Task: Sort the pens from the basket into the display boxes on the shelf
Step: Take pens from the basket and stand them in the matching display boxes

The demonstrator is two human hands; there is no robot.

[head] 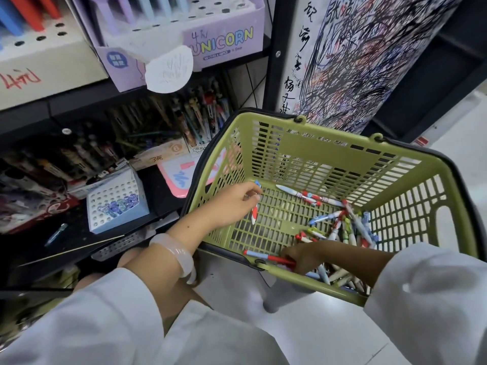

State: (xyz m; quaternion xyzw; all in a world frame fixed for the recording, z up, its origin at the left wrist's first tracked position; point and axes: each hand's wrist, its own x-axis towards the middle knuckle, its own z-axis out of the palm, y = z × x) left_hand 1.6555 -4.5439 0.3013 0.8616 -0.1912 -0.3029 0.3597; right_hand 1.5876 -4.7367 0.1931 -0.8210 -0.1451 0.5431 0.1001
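Down low, an olive plastic basket (326, 154) with slotted lattice walls holds slim pens (345, 227) heaped in its near right corner; most of its gridded floor lies bare. Left hand (237, 201), reaching over the basket's left rim, pinches a red-and-white pen (254, 217) upright, fingers clamped on it. Right hand (303, 256) digs at the near rim, fingers curled around a red-and-blue pen (266, 256). Left of the basket, a perforated white display box (116, 204) sits on the black shelf (66, 241).

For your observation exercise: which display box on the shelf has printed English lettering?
The purple display box on the upper shelf, marked UNICORN; the small blue-white box below shows none.
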